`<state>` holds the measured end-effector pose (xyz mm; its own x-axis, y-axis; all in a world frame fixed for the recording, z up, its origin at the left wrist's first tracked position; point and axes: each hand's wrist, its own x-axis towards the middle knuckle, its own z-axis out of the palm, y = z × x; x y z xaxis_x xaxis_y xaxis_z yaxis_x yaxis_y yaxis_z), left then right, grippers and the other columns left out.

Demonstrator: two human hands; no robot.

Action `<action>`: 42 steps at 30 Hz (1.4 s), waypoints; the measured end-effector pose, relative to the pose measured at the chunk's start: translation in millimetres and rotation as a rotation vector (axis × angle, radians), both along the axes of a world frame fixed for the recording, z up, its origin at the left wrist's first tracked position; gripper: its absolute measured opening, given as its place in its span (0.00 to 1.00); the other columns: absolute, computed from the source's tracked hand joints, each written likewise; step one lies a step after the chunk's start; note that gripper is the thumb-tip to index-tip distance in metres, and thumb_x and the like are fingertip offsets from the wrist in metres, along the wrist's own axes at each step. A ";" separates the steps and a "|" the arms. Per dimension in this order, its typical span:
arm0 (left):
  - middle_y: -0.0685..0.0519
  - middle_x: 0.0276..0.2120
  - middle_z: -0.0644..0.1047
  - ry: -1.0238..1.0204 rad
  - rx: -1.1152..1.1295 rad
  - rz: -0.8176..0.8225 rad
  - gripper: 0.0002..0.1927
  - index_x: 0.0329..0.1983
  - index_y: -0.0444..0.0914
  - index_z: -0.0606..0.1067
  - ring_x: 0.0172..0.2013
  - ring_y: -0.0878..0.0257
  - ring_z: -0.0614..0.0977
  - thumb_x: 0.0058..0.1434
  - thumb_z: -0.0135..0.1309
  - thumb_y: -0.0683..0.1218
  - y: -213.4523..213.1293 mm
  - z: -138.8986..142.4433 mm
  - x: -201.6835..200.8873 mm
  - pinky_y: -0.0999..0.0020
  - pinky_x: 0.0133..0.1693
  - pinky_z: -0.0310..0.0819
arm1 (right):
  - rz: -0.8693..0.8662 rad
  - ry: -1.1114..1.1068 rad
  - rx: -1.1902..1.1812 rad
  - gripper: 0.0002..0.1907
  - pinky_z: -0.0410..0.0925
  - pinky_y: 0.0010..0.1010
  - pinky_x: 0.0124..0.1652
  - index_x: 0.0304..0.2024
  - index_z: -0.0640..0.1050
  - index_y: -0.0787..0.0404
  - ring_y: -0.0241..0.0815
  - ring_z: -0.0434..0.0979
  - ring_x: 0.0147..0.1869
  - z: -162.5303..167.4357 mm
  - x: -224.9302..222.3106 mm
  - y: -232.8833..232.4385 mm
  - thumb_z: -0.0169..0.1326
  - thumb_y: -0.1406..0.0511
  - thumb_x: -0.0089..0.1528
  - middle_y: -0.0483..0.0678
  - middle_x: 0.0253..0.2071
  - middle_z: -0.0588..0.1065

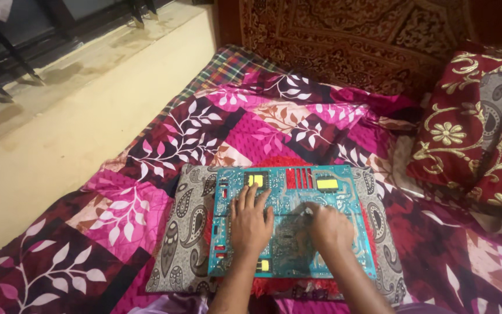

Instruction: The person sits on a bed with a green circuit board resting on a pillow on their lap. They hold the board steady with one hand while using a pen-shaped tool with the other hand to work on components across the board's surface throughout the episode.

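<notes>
A teal circuit board (pixel 289 218) lies flat in the lower middle of the frame, resting on a grey paisley cushion (pixel 184 232) that shows on both of its sides, with a red fringed cloth (pixel 286 286) peeking out below the board's near edge. The left hand (pixel 250 220) lies palm down on the board's left half, fingers spread and stretched toward the yellow part (pixel 255 179) near the far edge; it grips nothing. The right hand (pixel 329 227) sits on the board's right half, blurred, fingers curled downward; whether it pinches anything I cannot tell.

The cushion sits on a pink and maroon leaf-patterned bedspread (pixel 146 174), which runs open to the left and upper middle. At the left, the bedspread ends against a plain cream ledge (pixel 59 128). At the right edge a red and gold pillow (pixel 477 128) is cut off by the frame. Both forearms leave the frame at the bottom, and the board's small parts are too fine to make out
</notes>
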<state>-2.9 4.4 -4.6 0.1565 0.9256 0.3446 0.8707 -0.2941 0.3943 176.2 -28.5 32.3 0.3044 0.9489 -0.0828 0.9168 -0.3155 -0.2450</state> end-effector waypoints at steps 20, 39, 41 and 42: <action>0.48 0.67 0.66 -0.018 0.030 -0.004 0.24 0.64 0.46 0.72 0.70 0.50 0.60 0.65 0.50 0.52 0.3 1.1 0.2 0.44 0.68 0.49 | 0.004 -0.029 0.104 0.20 0.74 0.46 0.43 0.55 0.81 0.30 0.54 0.84 0.45 1.8 6.4 9.6 0.55 0.61 0.63 0.51 0.43 0.82; 0.48 0.68 0.65 -0.022 0.002 -0.003 0.23 0.64 0.47 0.71 0.70 0.50 0.59 0.65 0.49 0.53 -1.0 4.6 1.0 0.44 0.68 0.48 | -0.068 0.067 -0.050 0.17 0.75 0.44 0.44 0.54 0.80 0.30 0.52 0.84 0.45 -1.1 8.1 -3.1 0.57 0.54 0.61 0.50 0.42 0.82; 0.49 0.68 0.65 -0.024 -0.004 0.000 0.23 0.64 0.47 0.71 0.71 0.50 0.59 0.65 0.49 0.53 -0.7 3.2 2.1 0.43 0.68 0.47 | -0.063 0.054 -0.040 0.17 0.75 0.43 0.45 0.54 0.80 0.30 0.52 0.84 0.46 1.2 9.1 -2.7 0.57 0.54 0.62 0.51 0.43 0.82; 0.49 0.68 0.65 -0.022 -0.003 0.001 0.24 0.64 0.47 0.71 0.71 0.51 0.59 0.65 0.49 0.53 -0.3 2.9 1.7 0.43 0.68 0.47 | -0.060 0.051 -0.032 0.17 0.75 0.43 0.45 0.54 0.80 0.30 0.53 0.84 0.46 1.4 9.1 -1.0 0.56 0.55 0.62 0.51 0.43 0.82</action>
